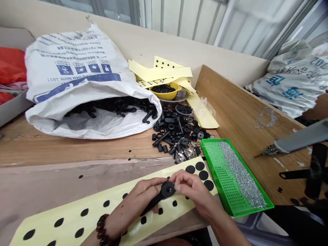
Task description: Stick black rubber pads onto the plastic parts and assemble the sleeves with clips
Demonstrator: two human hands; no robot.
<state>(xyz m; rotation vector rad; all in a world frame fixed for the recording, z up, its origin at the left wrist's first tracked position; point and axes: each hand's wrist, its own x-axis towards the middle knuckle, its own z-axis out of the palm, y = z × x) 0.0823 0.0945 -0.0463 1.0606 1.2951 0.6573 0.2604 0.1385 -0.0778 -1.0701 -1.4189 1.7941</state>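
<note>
A black plastic handle (167, 189) with a round, disc-like head is held over the yellow sheet (133, 191) at the bottom centre. Its shaft lies in my left hand (147, 193), the fingers wrapped around it and the thumb near the head. My right hand (191, 186) has its thumb and index fingertips pinched together at the right rim of the head; whether a small piece is also between them is hidden. Black round stickers (203, 175) dot the sheet below, larger at its right end.
A green perforated tray (220, 184) of small silver parts stands at right, by an electric screwdriver (299, 138). Behind lies a pile of black plastic parts (174, 131) and metal clips. A white woven sack (77, 78) spills black handles; a yellow bowl (173, 94) holds black pieces.
</note>
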